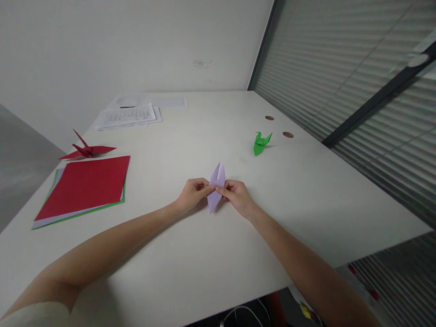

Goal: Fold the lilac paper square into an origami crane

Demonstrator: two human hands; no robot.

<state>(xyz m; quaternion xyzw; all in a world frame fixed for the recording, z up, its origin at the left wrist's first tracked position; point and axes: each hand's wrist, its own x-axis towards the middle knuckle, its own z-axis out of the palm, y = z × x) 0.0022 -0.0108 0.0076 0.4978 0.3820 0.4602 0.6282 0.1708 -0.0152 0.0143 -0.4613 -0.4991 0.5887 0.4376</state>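
Note:
A folded piece of lilac origami paper is held just above the middle of the white table. It is a narrow diamond, with two points parted by a slit at its far end and a single point towards me. My left hand pinches its left side, thumb on top. From the right, my right hand grips the other edge, its thumb close to the left one at the paper's middle. The fingers beneath the paper are partly hidden.
Left on the table lies a stack of red paper over lilac and green sheets. Behind it sits a red paper crane. A green paper crane stands right, near two round holes. Printed sheets lie far left; blinds line the right.

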